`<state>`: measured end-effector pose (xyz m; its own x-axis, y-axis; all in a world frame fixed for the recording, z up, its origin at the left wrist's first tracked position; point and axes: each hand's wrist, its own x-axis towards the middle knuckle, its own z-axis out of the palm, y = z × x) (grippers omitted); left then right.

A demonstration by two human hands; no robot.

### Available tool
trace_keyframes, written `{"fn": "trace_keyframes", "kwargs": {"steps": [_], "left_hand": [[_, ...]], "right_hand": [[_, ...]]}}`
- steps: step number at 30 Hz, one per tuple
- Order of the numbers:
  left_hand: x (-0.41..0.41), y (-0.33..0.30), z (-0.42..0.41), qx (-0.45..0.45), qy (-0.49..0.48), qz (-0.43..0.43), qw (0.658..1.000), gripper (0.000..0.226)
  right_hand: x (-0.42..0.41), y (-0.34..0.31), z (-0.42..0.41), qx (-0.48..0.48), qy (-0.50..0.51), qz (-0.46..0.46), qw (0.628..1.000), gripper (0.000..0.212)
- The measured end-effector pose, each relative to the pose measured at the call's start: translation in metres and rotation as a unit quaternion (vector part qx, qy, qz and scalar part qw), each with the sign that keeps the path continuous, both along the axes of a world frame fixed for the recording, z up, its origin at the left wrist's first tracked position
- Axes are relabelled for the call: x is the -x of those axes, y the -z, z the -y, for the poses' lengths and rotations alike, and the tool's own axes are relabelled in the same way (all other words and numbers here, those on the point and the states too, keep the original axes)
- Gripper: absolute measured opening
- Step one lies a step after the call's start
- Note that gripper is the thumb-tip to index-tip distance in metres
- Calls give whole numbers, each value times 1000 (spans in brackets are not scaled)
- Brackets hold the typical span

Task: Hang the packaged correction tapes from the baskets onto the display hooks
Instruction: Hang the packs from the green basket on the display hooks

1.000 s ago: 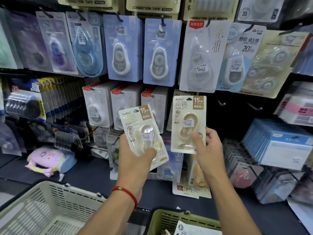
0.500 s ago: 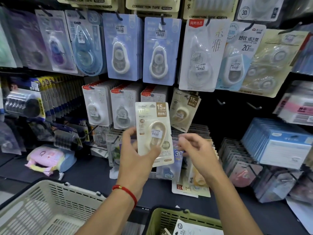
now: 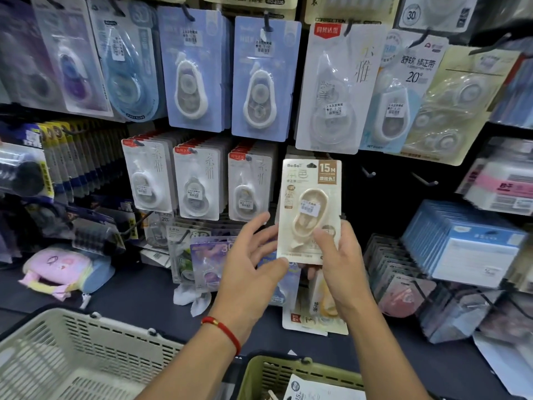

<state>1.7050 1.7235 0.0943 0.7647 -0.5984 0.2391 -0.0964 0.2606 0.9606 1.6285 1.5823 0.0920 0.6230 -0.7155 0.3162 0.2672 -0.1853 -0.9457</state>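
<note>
A beige 15M correction tape package (image 3: 310,209) stands upright in front of the dark display wall, its top under the upper row of hanging packs. My right hand (image 3: 343,264) grips its lower right part, thumb on the front. My left hand (image 3: 248,255) is beside it with fingers spread; its thumb touches the package's lower left corner. Whether the package's hole sits on a hook is hidden. A green basket (image 3: 277,370) at the bottom holds another package (image 3: 317,388). A white basket (image 3: 86,342) is at the lower left.
Rows of hanging correction tape packs (image 3: 199,180) fill the wall to the left and above. Two bare hooks (image 3: 369,173) (image 3: 424,180) stick out to the right of the held package. Blue boxes (image 3: 467,243) and loose packs crowd the right shelf; a pink pouch (image 3: 60,269) lies at left.
My right hand hung its own package a second ago. The second package passed from my left hand to my right and moved up and right, in front of the hung one. My left hand opened.
</note>
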Motion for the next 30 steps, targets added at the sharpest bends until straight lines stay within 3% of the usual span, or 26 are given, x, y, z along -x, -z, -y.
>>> {"fn": "trace_keyframes", "kwargs": {"steps": [10,13,15,17,19,21,25,30], "left_hand": [[-10,2,5,25,17,5,1000,64],[-17,6,6,-19,-14,60,998,61],[-25,11,7,-83,-61,128,986,60],[-34,15,12,-142,-116,202,962,65],[-42,13,18,-179,-153,258,937,70],[-50,11,24,-203,-163,314,913,77],[-65,25,27,-241,-116,378,886,90],[-77,39,29,-261,-83,390,879,99]], "right_hand": [[-7,-3,-6,-12,65,19,998,23],[-9,1,0,40,121,-76,989,27],[-9,9,5,156,188,-192,951,45],[-8,15,4,306,254,-212,893,52],[-16,16,7,441,239,-186,845,50],[-30,12,17,523,178,-218,804,55],[-62,0,43,549,166,-317,755,53],[-95,-10,72,550,168,-416,704,62]]}}
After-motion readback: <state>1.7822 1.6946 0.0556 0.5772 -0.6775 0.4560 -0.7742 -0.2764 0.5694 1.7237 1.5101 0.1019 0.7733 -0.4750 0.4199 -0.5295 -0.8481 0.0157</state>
